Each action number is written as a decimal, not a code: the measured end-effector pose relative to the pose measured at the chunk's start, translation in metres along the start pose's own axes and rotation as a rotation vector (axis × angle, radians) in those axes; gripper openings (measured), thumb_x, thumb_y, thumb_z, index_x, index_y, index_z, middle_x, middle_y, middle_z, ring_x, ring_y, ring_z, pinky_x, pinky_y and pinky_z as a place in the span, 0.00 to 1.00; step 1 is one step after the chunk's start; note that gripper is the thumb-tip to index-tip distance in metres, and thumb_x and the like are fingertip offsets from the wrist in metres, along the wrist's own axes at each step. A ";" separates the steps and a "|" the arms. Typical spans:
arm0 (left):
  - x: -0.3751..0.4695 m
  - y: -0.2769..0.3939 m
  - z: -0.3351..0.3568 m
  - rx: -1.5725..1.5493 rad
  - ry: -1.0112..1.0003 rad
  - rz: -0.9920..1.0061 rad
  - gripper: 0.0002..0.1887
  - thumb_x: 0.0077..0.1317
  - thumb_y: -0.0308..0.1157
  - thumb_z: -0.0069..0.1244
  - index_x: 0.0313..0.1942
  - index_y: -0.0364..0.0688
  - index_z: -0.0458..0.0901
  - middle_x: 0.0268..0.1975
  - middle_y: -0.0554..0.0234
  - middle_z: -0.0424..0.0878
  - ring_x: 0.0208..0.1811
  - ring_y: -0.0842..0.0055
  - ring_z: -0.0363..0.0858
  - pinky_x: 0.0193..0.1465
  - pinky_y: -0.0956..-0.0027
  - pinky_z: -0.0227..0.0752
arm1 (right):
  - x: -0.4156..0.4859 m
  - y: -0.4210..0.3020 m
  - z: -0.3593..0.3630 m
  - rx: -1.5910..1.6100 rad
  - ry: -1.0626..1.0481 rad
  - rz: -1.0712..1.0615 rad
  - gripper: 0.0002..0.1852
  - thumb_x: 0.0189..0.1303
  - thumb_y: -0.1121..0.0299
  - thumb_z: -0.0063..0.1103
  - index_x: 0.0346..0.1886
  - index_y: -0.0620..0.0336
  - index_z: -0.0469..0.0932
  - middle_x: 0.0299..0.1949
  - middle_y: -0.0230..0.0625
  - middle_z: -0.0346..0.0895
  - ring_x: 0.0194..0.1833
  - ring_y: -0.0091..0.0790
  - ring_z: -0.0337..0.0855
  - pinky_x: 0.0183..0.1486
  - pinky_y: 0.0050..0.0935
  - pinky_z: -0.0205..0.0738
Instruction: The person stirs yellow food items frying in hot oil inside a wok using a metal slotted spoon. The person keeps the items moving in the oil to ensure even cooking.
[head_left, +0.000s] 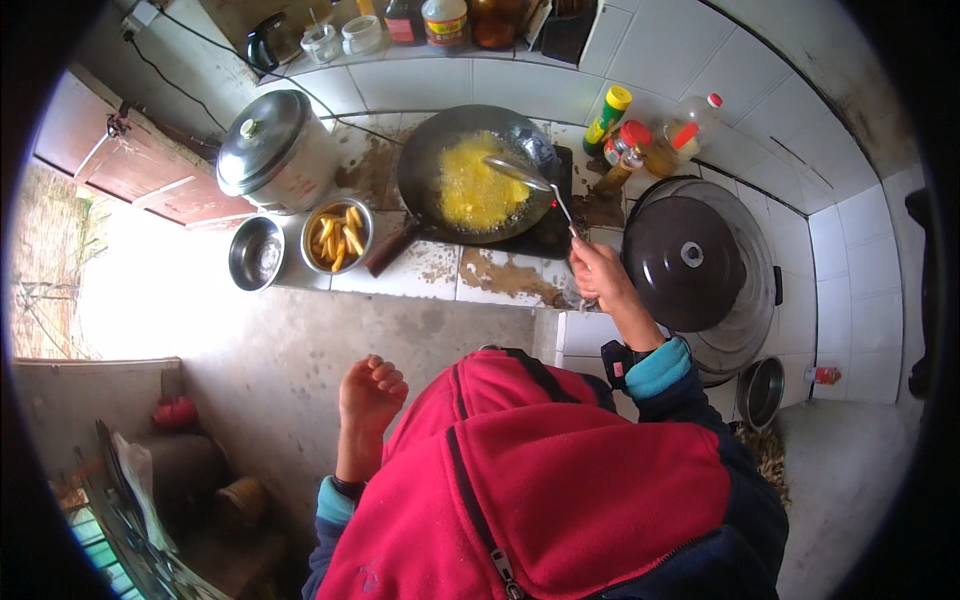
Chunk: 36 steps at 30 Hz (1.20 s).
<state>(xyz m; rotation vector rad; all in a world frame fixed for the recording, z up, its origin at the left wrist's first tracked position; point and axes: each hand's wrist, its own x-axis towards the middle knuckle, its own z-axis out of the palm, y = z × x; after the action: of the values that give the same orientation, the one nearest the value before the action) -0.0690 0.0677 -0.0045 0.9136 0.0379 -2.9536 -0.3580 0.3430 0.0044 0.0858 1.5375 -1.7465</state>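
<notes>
My right hand (598, 276) grips the handle of a metal skimmer or ladle (517, 172), whose head rests over the bubbling oil. A dark wok (420, 166) holds bubbling yellow oil with pale yellow pieces of food (480, 187) frying in it. Its brown handle (391, 249) points to the front left. My left hand (373, 391) is raised beside my red jacket, fingers curled and nothing visible in them. Left of the wok handle, a steel bowl (306, 238) contains browned fried strips (340, 238). Another steel bowl (256, 253) stands beside it at the counter edge.
A lidded pot-like cooker (274, 154) stands at the back left. To the right are a green shaker (609, 120), a red-capped jar (628, 142), an oil bottle (686, 131) and a large pan with a dark lid (682, 264). Bottles (446, 26) line the rear ledge.
</notes>
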 end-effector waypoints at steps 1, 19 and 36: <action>-0.003 0.002 -0.003 -0.010 -0.006 0.002 0.09 0.62 0.33 0.38 0.26 0.41 0.72 0.21 0.70 0.65 0.23 0.78 0.61 0.29 0.73 0.57 | 0.000 0.001 0.003 -0.014 0.022 0.014 0.18 0.65 0.54 0.49 0.24 0.56 0.65 0.11 0.21 0.54 0.08 0.15 0.49 0.11 0.19 0.41; -0.074 0.016 -0.036 0.169 -0.063 0.063 0.06 0.55 0.24 0.39 0.22 0.46 0.67 0.18 0.73 0.61 0.20 0.82 0.57 0.26 0.76 0.54 | -0.018 0.055 0.077 -0.222 0.252 -0.221 0.16 0.64 0.57 0.51 0.24 0.54 0.65 0.12 0.21 0.56 0.10 0.15 0.53 0.11 0.18 0.44; -0.092 0.033 -0.057 -0.197 0.031 0.145 0.12 0.58 0.23 0.35 0.18 0.48 0.59 0.17 0.74 0.54 0.19 0.82 0.50 0.24 0.76 0.46 | -0.041 0.035 0.078 -0.184 0.237 -0.221 0.15 0.61 0.58 0.56 0.24 0.55 0.66 0.12 0.20 0.57 0.10 0.15 0.54 0.11 0.18 0.46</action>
<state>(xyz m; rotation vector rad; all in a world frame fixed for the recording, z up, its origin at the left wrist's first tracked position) 0.0407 0.0408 -0.0002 0.8946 0.2484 -2.7431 -0.2760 0.2976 0.0182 0.0325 1.9365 -1.8049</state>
